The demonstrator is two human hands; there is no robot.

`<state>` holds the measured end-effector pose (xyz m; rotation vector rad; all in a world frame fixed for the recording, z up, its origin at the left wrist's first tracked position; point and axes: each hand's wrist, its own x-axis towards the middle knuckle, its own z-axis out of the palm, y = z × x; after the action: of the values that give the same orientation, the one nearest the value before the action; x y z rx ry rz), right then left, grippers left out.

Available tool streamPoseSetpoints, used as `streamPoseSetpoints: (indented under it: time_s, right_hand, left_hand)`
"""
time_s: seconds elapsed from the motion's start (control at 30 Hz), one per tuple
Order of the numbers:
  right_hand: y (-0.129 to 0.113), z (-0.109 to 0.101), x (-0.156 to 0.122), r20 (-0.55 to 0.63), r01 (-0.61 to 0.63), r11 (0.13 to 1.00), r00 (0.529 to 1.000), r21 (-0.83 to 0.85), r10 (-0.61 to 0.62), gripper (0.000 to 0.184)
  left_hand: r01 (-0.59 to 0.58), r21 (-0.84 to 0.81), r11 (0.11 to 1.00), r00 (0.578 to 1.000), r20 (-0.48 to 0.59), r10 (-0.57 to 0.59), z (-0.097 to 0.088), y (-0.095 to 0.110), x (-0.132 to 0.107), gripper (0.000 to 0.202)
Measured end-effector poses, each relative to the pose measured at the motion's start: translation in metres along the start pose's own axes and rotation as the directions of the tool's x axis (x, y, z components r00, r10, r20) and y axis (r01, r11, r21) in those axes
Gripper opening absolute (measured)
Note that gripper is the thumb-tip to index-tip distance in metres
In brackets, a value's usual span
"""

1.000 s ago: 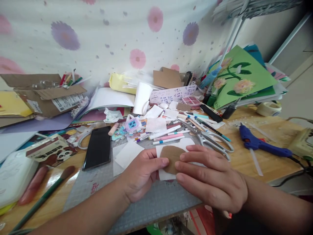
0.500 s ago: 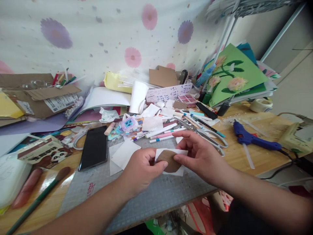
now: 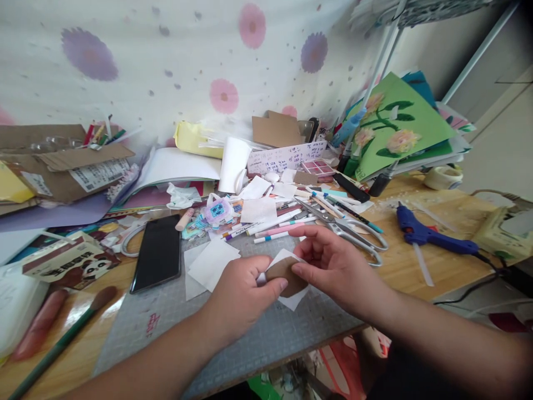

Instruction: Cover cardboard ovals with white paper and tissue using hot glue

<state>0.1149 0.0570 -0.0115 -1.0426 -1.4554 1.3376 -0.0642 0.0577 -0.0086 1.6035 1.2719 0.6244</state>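
Both left hand (image 3: 244, 291) and right hand (image 3: 339, 266) pinch the brown cardboard piece (image 3: 282, 269) over white paper (image 3: 293, 303) from opposite sides, seemingly so neither layer slips against the other.

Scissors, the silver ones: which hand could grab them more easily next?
Probably the right hand: the scissors lie just beyond it, on its side. The left hand is farther off. Both hands hold the brown oval piece and white paper, so the right would have to let go first.
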Motion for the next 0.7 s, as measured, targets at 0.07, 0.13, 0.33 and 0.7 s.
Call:
streamPoseSetpoints:
  time_s: [0.07, 0.13, 0.33, 0.7]
  right_hand:
    - [0.002, 0.000, 0.001, -0.014, 0.013, 1.000, 1.000, -0.007, -0.013, 0.038]
    - [0.003, 0.000, 0.001, -0.041, 0.034, 0.999, 0.999, 0.013, -0.033, 0.037]
    - [0.001, -0.003, -0.002, -0.017, -0.005, 0.999, 1.000, 0.038, 0.006, 0.036]
    - [-0.002, 0.003, -0.007, -0.150, -0.032, 0.999, 0.988, -0.015, 0.030, 0.013]
  left_hand:
    - [-0.003, 0.043, 0.999, 1.000, -0.018, 0.004, 0.000, 0.002, 0.000, 0.016]
    - [0.008, -0.061, 0.998, 1.000, -0.007, -0.009, 0.001, 0.001, 0.002, 0.015]
    - [0.041, -0.261, 0.964, 0.999, 0.006, -0.041, 0.001, -0.002, 0.002, 0.021]
    - [0.111, -0.608, 0.786, 0.990, 0.139, -0.032, 0.010, -0.002, -0.003, 0.019]
